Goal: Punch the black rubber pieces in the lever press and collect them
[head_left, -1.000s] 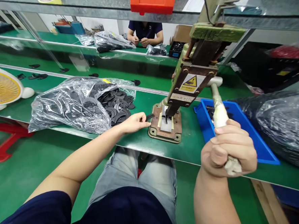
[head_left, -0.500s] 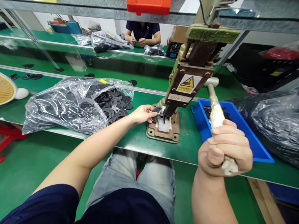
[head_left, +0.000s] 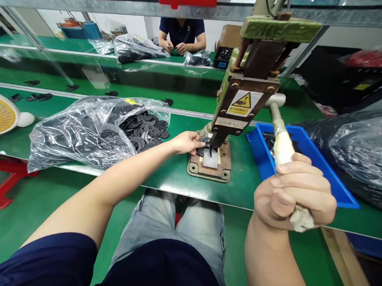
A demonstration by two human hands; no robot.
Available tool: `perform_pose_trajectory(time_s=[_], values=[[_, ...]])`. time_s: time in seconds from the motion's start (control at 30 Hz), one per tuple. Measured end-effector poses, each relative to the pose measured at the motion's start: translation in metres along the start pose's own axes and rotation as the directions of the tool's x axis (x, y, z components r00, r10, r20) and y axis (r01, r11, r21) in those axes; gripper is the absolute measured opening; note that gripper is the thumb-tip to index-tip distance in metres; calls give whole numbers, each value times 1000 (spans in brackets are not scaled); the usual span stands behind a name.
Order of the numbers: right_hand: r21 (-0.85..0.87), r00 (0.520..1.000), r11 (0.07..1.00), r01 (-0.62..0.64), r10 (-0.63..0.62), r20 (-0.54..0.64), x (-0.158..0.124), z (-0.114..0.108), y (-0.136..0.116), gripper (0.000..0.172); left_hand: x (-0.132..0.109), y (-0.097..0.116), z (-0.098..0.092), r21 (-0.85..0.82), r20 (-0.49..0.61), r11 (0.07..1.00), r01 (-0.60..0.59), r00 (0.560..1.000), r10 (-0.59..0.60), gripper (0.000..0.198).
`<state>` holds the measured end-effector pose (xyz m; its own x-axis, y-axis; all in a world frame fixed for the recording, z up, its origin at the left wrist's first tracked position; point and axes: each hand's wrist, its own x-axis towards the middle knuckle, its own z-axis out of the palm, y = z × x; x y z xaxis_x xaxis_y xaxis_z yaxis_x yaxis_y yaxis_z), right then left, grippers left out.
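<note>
My left hand pinches a small curved black part and holds it on the base of a manual press, right under the punch. The press's brown base plate sits on the green bench. My right hand is wrapped in a fist round the press's tape-wound lever handle, which slopes down toward me.
An open clear plastic bag of several black curved parts lies left of the press. A blue tray and another filled bag stand to the right. A yellow fan sits far left. Another person works at the far bench.
My left hand carried the black part rightward from beside the press base onto the die under the punch. My right hand has kept its grip on the lever.
</note>
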<state>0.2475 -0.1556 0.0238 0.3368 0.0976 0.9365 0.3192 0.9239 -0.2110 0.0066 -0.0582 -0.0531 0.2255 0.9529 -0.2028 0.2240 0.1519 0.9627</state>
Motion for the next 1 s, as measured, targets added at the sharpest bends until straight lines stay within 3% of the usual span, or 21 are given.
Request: perform_pose_trajectory(time_s=[0.17, 0.3, 0.43, 0.53, 0.57, 0.67, 0.73, 0.8, 0.87, 0.93, 1.0], values=[[8, 999, 1000, 22, -22, -33, -1, 0, 7, 51, 6, 12, -2, 5, 41, 992, 130, 991, -130, 44], [12, 999, 999, 39, -39, -27, -2, 0, 7, 51, 7, 20, -2, -53, 104, 960, 274, 958, -268, 41], [42, 998, 997, 57, -56, -31, 10, 7, 5, 48, 2, 20, 1, -135, 91, 936, 326, 944, -316, 40], [109, 995, 989, 95, -94, -16, 40, 18, 3, 23, -3, 17, 5, -191, 91, 932, 309, 951, -296, 42], [133, 994, 986, 105, -105, -1, 55, 23, 2, 22, -5, 16, 6, -204, 89, 933, 296, 955, -284, 43], [149, 994, 989, 18, -34, 107, 98, 32, 2, 41, -14, 16, 7, -243, 73, 938, 248, 969, -237, 43], [88, 982, 992, -89, 73, 172, 114, 31, 4, 43, -26, 18, 5, -271, 56, 942, 198, 980, -190, 40], [4, 980, 991, -137, 135, 148, 109, 24, 8, 43, -44, 20, 2, -299, 43, 945, 131, 991, -124, 39], [-71, 971, 977, -200, 207, 119, 79, 14, 10, 43, -68, 24, -3, -324, 58, 944, 63, 997, -47, 43], [-128, 862, 903, -411, 430, 267, 31, 6, 6, 35, -93, 29, -7, -342, 92, 940, 11, 995, 22, 47], [-168, 702, 823, -542, 554, 447, -21, 3, -6, 27, -114, 34, -8, -346, 120, 938, -21, 991, 66, 49]])
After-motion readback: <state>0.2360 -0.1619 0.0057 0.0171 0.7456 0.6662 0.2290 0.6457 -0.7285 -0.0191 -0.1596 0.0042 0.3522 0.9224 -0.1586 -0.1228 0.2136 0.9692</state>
